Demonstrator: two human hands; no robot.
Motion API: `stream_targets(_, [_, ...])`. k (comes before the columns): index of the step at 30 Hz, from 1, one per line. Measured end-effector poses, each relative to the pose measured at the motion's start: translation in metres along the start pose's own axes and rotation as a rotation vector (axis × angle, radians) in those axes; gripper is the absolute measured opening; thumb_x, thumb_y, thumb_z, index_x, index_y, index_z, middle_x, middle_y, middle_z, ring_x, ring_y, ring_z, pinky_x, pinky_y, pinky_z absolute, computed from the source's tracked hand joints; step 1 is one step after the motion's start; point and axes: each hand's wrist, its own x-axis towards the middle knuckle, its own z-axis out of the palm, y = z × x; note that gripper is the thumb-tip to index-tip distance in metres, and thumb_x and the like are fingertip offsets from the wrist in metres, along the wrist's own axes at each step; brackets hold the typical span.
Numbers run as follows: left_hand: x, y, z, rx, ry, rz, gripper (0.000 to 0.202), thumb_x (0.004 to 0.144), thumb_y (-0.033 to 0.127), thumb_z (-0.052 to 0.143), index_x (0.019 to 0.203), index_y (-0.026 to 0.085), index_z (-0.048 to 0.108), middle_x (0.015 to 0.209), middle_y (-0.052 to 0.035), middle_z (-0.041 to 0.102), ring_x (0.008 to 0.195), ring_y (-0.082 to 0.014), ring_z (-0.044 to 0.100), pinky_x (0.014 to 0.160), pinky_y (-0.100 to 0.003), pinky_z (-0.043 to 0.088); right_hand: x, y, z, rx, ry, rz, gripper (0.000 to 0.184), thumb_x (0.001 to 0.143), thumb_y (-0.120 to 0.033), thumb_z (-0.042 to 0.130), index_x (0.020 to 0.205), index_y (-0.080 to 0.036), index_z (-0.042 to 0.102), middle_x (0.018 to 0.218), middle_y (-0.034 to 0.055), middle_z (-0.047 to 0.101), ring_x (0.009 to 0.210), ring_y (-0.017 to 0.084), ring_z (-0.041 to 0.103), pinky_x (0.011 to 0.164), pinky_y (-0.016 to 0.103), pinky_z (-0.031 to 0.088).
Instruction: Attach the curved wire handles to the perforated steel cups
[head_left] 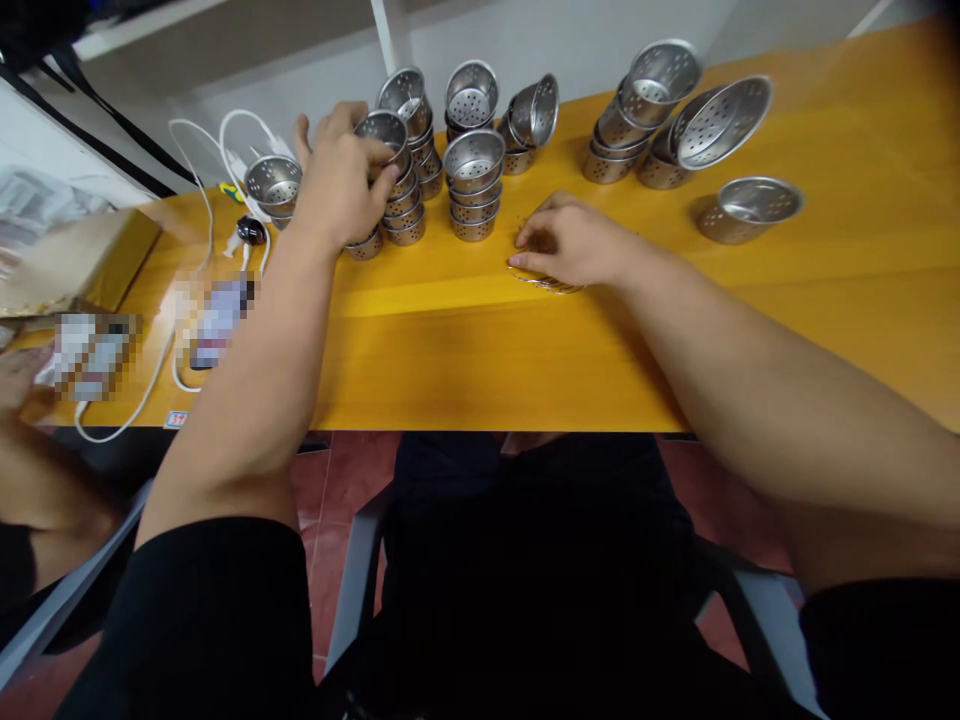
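Observation:
My left hand (341, 175) reaches over the stacked perforated metal cups, its fingers curved and spread beside the top cup (386, 138) of one stack. The lowest cup (365, 246) of another stack shows below this hand; what lies under the palm is hidden. To the right, my right hand (574, 240) rests low over the table with thumb and fingers bent together. At its thumb are thin, shiny, curved metal strands (551, 285), partly covered by the hand. Another stack of cups (474, 185) stands between my hands.
More perforated cups stand behind and right, some tilted (724, 125), with a single cup (754, 210) at far right. On the left are another cup (274, 185), white cables (206, 230), a phone (221, 325) and a cardboard box (82, 255). Another person's arm (52, 480) is at far left.

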Motion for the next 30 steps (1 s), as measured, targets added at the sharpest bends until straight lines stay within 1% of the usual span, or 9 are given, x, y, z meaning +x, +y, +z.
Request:
stream_targets(4, [-0.005,0.004,0.005,0.048,-0.014,-0.020,0.034,0.097,-0.005,0.096,0.114,0.023,0.088,0.186,0.0002,0.067,0.172,-0.0323,0.048,0.166,-0.079,0.001,0.000,0.002,0.002,-0.005,0.009,-0.010,0.037,0.099,-0.078,0.082,0.098,-0.042,0.072,0.111,0.0085,0.079,0.126,0.040,0.065,0.124,0.073,0.061])
stream_targets(7, [-0.012,0.013,-0.002,0.101,-0.036,-0.016,0.023,0.104,0.002,0.090,0.116,0.022,0.089,0.188,-0.0049,0.069,0.173,-0.0363,0.054,0.163,-0.087,0.006,0.001,0.004,0.002,-0.004,-0.010,0.008,0.031,0.101,-0.070,0.084,0.099,-0.041,0.073,0.113,0.0098,0.080,0.131,0.041,0.066,0.127,0.074,0.061])
stream_targets(13, [-0.024,0.017,-0.014,0.124,-0.046,0.108,0.027,0.111,0.029,0.078,0.131,0.039,0.093,0.186,-0.0039,0.073,0.176,-0.0467,0.062,0.159,-0.095,0.018,0.003,0.004,0.003,0.003,-0.036,0.046,0.020,0.107,-0.052,0.085,0.100,-0.039,0.072,0.116,0.0128,0.078,0.136,0.042,0.065,0.132,0.073,0.057])
stream_targets(16, [-0.020,0.009,-0.009,0.166,-0.079,0.120,0.034,0.109,0.029,0.091,0.143,0.029,0.088,0.193,-0.0108,0.065,0.176,-0.0480,0.057,0.157,-0.101,0.013,0.002,0.000,0.001,0.024,-0.041,0.068,0.019,0.107,-0.049,0.087,0.101,-0.037,0.072,0.116,0.0129,0.075,0.131,0.040,0.064,0.131,0.069,0.056])
stream_targets(18, [-0.013,-0.003,-0.001,0.131,-0.065,0.135,0.033,0.104,0.019,0.096,0.135,0.023,0.086,0.190,-0.0121,0.067,0.170,-0.0442,0.055,0.154,-0.105,0.007,0.002,-0.003,-0.002,0.020,-0.062,0.067,0.018,0.107,-0.045,0.088,0.104,-0.035,0.073,0.116,0.0145,0.073,0.130,0.040,0.065,0.129,0.067,0.057])
stream_targets(21, [-0.001,-0.024,0.012,-0.023,-0.050,0.214,0.024,0.099,0.018,0.099,0.111,0.027,0.080,0.176,-0.0042,0.073,0.157,-0.0385,0.047,0.152,-0.107,-0.010,0.002,-0.006,-0.006,-0.033,-0.102,0.046,0.017,0.110,-0.043,0.086,0.110,-0.031,0.075,0.119,0.0173,0.074,0.132,0.041,0.067,0.128,0.067,0.059])
stream_targets(24, [0.005,-0.033,0.018,-0.028,-0.046,0.221,0.027,0.098,0.029,0.102,0.108,0.032,0.076,0.175,-0.0078,0.073,0.161,-0.0455,0.047,0.154,-0.103,-0.014,0.002,-0.007,-0.008,-0.083,-0.121,0.058,0.018,0.112,-0.045,0.085,0.115,-0.030,0.076,0.123,0.0168,0.075,0.132,0.039,0.069,0.130,0.065,0.061])
stream_targets(27, [0.001,-0.025,0.014,0.033,-0.004,0.167,0.035,0.097,0.031,0.100,0.122,0.034,0.076,0.170,-0.0142,0.077,0.164,-0.0495,0.058,0.157,-0.100,-0.002,0.002,-0.009,-0.009,-0.096,-0.123,0.073,0.015,0.113,-0.047,0.084,0.114,-0.035,0.076,0.122,0.0136,0.075,0.134,0.039,0.069,0.132,0.065,0.061])
stream_targets(30, [-0.016,0.001,0.009,-0.086,0.156,0.213,0.045,0.097,0.033,0.098,0.135,0.035,0.074,0.178,-0.0159,0.072,0.175,-0.0509,0.057,0.160,-0.096,0.007,0.001,-0.013,-0.009,-0.102,-0.125,0.084,0.013,0.113,-0.047,0.084,0.116,-0.037,0.076,0.125,0.0139,0.075,0.140,0.042,0.068,0.134,0.068,0.060])
